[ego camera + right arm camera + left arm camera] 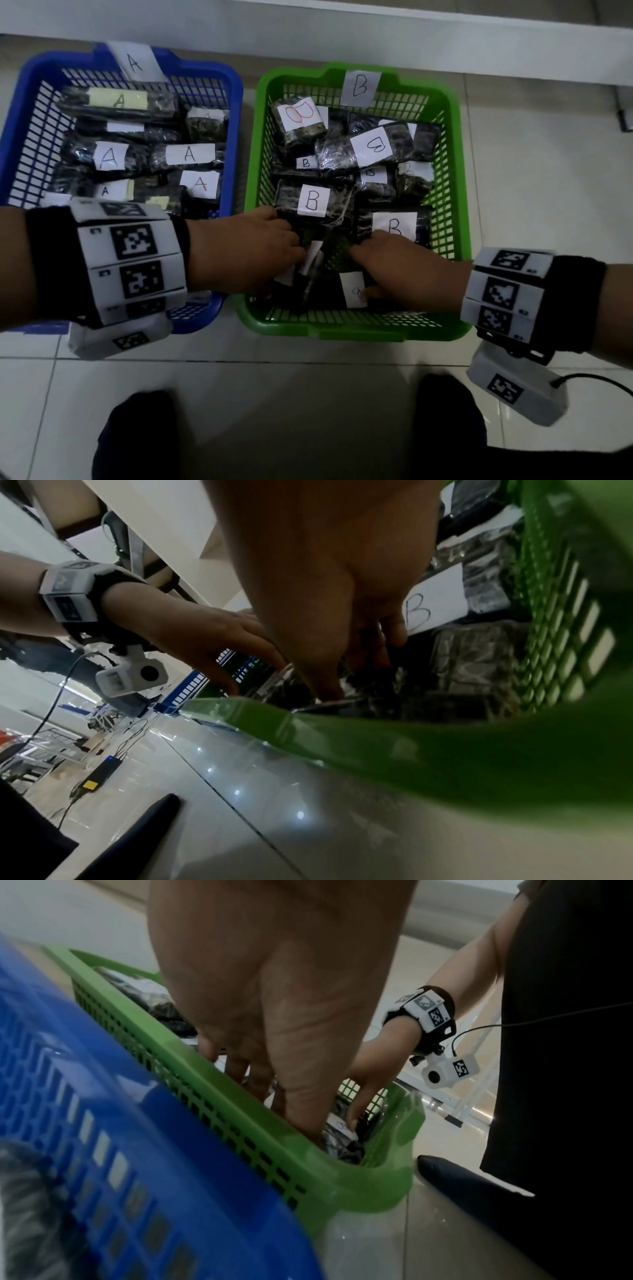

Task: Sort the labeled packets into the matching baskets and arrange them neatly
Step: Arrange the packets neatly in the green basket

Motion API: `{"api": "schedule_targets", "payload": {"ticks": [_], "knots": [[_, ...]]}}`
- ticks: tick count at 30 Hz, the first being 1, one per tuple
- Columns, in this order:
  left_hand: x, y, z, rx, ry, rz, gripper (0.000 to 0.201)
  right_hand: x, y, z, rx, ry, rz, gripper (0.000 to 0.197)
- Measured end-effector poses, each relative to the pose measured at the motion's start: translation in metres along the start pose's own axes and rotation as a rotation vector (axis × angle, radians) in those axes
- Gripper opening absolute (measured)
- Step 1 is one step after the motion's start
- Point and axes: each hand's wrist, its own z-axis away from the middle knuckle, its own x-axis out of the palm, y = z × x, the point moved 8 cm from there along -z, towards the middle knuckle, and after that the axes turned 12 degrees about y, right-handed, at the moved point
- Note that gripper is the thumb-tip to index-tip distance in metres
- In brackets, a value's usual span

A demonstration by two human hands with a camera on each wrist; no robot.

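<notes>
The green basket [342,329], tagged B, holds several dark packets with white B labels, such as one [313,200] in its middle and one [435,607] at the right. The blue basket [233,102], tagged A, holds several A packets [109,156]. Both hands reach into the green basket's front. My left hand [294,253] points straight fingers down against an upright packet [313,260]. My right hand [359,274] rests its thumb on the label of a flat front packet [352,287]. Its other fingertips are hidden among packets.
The baskets stand side by side on a pale tiled floor [308,394], below a white ledge [342,31]. My dark feet [137,435] are just in front of the baskets. A cable [589,377] trails from the right wrist camera.
</notes>
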Motion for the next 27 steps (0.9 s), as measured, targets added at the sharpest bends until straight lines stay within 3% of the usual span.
{"api": "schedule_targets", "payload": {"ticks": [4, 9, 12, 19, 24, 27], "knots": [[-0.003, 0.002, -0.001, -0.017, 0.006, 0.006, 0.046, -0.003, 0.008, 0.000, 0.030, -0.116, -0.123, 0.048], [0.005, 0.006, -0.004, -0.011, 0.014, -0.005, 0.052, -0.036, 0.026, -0.004, 0.095, -0.100, -0.298, 0.039], [0.014, 0.007, -0.005, 0.009, -0.064, 0.005, 0.057, -0.039, 0.033, -0.003, 0.108, -0.229, -0.317, 0.049], [0.010, 0.008, -0.002, 0.026, -0.013, 0.048, 0.067, -0.038, 0.023, 0.010, 0.052, -0.523, -0.459, 0.074], [0.000, -0.006, 0.001, -0.110, 0.080, -0.198, 0.075, -0.015, 0.018, 0.004, 0.098, -0.507, -0.409, 0.078], [-0.005, -0.002, -0.004, -0.143, 0.084, -0.190, 0.077, -0.012, 0.019, 0.003, 0.114, -0.486, -0.493, 0.075]]}}
